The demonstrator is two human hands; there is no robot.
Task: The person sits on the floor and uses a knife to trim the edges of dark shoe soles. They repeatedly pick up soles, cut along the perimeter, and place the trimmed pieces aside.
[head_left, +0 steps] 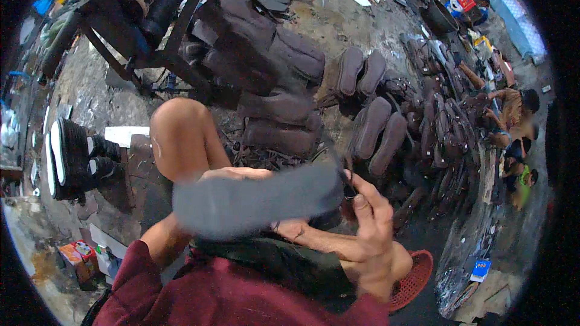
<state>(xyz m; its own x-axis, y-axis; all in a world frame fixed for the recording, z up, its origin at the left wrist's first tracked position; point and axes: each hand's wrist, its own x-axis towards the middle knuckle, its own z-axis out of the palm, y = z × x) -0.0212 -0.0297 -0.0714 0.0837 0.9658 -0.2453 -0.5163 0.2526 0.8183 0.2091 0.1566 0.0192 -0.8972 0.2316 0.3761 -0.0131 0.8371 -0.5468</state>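
A grey shoe sole (260,200), slightly blurred, lies across my lap with its broad end to the left. My left hand (238,172) grips it from behind and below; only part of the fingers shows past its far edge. At the sole's right end, my right hand (373,214) is closed in a pinch on a small dark thing (349,191) whose kind I cannot make out. A thin dark strip curves up from that same end of the sole.
Piles of dark brown soles (281,136) lie ahead, with paired ones (370,130) to their right. A dark metal stand (139,42) is at far left, black-and-white footwear (63,157) at left. Other people (513,108) sit at far right. A red perforated shoe (414,281) is near my leg.
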